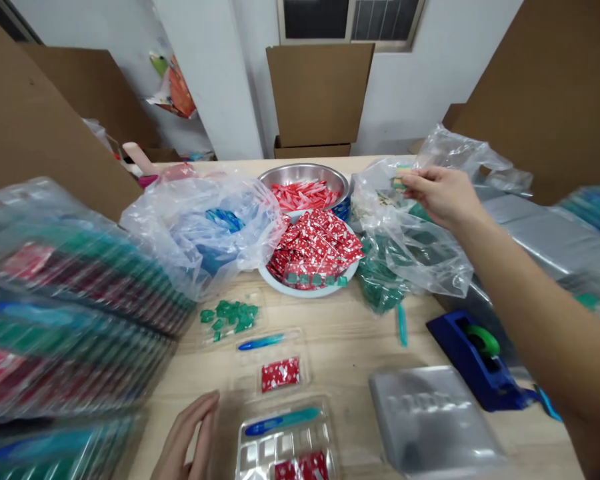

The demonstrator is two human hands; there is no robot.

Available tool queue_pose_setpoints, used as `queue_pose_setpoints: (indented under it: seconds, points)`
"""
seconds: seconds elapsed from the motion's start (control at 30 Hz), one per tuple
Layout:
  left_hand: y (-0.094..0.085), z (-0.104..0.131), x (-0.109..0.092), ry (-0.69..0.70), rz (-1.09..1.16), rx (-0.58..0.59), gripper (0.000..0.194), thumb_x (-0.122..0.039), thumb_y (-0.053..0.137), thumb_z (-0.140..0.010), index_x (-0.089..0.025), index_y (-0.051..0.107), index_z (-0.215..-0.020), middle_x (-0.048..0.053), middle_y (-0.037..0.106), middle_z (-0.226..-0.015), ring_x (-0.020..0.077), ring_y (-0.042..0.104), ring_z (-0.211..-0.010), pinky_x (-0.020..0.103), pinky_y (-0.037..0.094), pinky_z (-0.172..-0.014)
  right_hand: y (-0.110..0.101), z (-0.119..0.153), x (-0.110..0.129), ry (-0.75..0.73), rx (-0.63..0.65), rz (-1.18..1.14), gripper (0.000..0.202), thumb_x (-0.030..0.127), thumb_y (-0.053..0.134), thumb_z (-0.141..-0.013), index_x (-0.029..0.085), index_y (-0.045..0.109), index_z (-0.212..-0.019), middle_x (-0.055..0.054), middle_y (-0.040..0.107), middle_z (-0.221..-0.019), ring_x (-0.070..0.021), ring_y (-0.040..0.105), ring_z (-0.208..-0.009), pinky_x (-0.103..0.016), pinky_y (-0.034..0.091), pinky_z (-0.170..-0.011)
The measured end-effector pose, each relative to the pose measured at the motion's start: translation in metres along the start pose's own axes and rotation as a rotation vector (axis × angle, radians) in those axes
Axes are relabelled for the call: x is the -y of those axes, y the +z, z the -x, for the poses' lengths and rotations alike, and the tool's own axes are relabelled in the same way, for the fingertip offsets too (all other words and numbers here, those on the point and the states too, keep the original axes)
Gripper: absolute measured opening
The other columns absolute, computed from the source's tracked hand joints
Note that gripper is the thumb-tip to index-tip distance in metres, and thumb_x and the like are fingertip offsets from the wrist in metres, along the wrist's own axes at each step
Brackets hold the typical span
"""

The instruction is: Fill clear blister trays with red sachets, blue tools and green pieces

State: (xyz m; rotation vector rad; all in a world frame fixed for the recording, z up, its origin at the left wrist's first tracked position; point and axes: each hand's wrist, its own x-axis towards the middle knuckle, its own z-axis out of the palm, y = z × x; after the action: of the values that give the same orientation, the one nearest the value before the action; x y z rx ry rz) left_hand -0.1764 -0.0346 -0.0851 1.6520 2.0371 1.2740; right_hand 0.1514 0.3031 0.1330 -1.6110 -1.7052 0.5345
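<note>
My right hand [443, 193] reaches out over an open clear plastic bag [410, 247] at the back right. Pinched between its thumb and fingers is a small flat yellow-and-green piece [401, 177], its exact kind too small to make out. My left hand [190, 437] rests at the lower edge with fingers stretched out, beside a clear plastic tray [285, 443]. This tray carries a blue pen-shaped tool [283, 422] and a red patterned packet [303, 467]; several of its compartments hold nothing. Behind it, a second tray [305, 363] has a similar blue tool [261, 342] and red packet [280, 375].
Filled trays [80, 320] are stacked at left. A bowl of red packets [317, 250], a metal bowl [305, 170] of red pieces and a bag with blue items [205, 233] stand ahead. Green pieces [230, 315], clear trays [430, 420] and a blue tape dispenser [485, 363] lie nearer.
</note>
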Motion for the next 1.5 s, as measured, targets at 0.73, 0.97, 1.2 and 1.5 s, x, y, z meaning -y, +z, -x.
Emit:
queue_pose_setpoints:
  seconds: [0.73, 0.97, 1.2, 1.5]
  points:
    - [0.024, -0.023, -0.137, -0.132, 0.715, 0.189, 0.007, -0.019, 0.067, -0.084, -0.021, 0.071, -0.090, 0.003, 0.072, -0.090, 0.0141, 0.069, -0.086, 0.024, 0.056, -0.077, 0.095, 0.278, -0.003, 0.228, 0.444, -1.090, 0.012, 0.028, 0.081, -0.073, 0.026, 0.075, -0.083, 0.002, 0.070, -0.079, -0.0080, 0.062, -0.068, -0.020, 0.053, -0.063]
    - [0.018, -0.019, -0.137, -0.149, 0.644, 0.144, 0.004, -0.022, 0.066, -0.086, -0.021, 0.070, -0.087, 0.000, 0.073, -0.084, 0.0123, 0.069, -0.078, 0.023, 0.056, -0.072, 0.097, 0.291, -0.007, 0.097, 0.419, -1.109, 0.014, 0.020, 0.076, -0.079, 0.030, 0.074, -0.090, 0.005, 0.071, -0.086, -0.0058, 0.065, -0.076, -0.016, 0.054, -0.069]
    - [0.018, -0.015, -0.138, -0.005, 0.633, 0.073, 0.007, -0.017, 0.064, -0.088, -0.022, 0.068, -0.091, -0.001, 0.071, -0.086, 0.0103, 0.068, -0.083, 0.021, 0.056, -0.076, 0.095, 0.302, 0.003, 0.057, 0.345, -0.967, 0.010, 0.017, 0.075, -0.079, 0.024, 0.071, -0.084, 0.003, 0.068, -0.078, -0.0080, 0.064, -0.074, -0.018, 0.053, -0.066]
    - [0.015, -0.011, -0.131, 0.208, 0.471, 0.114, 0.020, -0.015, 0.065, -0.088, -0.022, 0.066, -0.106, 0.002, 0.069, -0.093, 0.0129, 0.064, -0.090, 0.025, 0.054, -0.079, 0.092, 0.305, 0.010, -0.041, 0.269, -0.798, 0.017, 0.008, 0.070, -0.079, 0.024, 0.068, -0.086, 0.002, 0.067, -0.080, -0.0099, 0.064, -0.073, -0.021, 0.055, -0.065]
